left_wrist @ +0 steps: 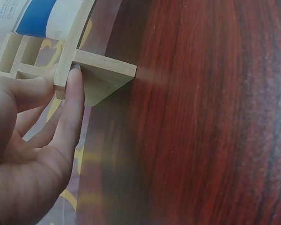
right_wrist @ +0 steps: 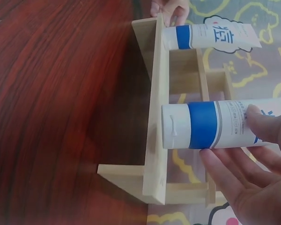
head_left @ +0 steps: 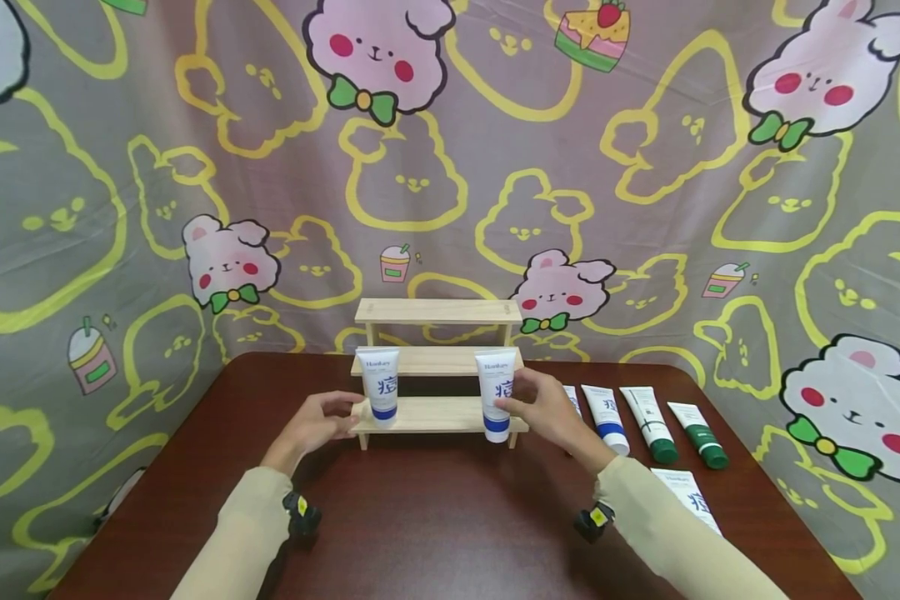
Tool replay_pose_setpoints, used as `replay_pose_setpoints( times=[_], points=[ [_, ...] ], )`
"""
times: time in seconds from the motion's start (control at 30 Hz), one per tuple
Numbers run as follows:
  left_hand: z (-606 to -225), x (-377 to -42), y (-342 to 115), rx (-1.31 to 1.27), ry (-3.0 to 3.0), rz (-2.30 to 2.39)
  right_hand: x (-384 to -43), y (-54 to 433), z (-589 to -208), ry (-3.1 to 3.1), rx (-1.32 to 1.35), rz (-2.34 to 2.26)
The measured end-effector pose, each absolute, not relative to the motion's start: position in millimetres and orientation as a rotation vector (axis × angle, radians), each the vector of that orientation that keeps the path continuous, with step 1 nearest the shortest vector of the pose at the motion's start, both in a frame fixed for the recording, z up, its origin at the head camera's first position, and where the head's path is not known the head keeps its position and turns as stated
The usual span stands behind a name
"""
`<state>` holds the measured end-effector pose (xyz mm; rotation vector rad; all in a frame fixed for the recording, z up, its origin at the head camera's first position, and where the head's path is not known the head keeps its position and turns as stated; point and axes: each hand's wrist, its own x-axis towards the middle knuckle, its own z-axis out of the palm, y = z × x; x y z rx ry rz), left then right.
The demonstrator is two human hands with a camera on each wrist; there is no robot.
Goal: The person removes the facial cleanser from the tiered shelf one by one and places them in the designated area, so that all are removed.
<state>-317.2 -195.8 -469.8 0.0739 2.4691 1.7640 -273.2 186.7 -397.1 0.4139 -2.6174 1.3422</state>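
Observation:
A three-tier wooden shelf (head_left: pixel 435 414) stands on the table. My left hand (head_left: pixel 318 429) pinches the left end of its lowest board between thumb and fingers, as the left wrist view shows. On that board, near the left end, a white squeeze tube with a blue band (head_left: pixel 380 387) stands upright on its cap. My right hand (head_left: pixel 547 412) grips a matching tube (right_wrist: pixel 203 125) by its body, upright, cap down, at the right end of the lowest board. Its cap is at the board's front edge; whether they touch I cannot tell.
Right of the shelf lie a blue-banded tube (head_left: pixel 606 417) and two green-capped tubes (head_left: pixel 647 421), (head_left: pixel 697 433). Another white tube (head_left: pixel 682 492) lies nearer, partly behind my right sleeve. One more is mostly hidden behind my right hand. A patterned curtain (head_left: pixel 435 192) hangs behind the table.

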Motion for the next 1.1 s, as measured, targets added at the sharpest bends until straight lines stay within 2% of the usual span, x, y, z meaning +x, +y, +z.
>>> replay_pose_setpoints(
  times=[0.63,1.1],
  points=[
    [-465.3,-317.6,-196.1,0.098,2.455,1.74,-260.8,221.3,-395.8,-2.688,0.365,1.289],
    [-466.0,-316.5,-196.1,0.108,2.421,1.791,-244.9,243.8,-391.4,-2.799,0.218,1.262]
  ],
)
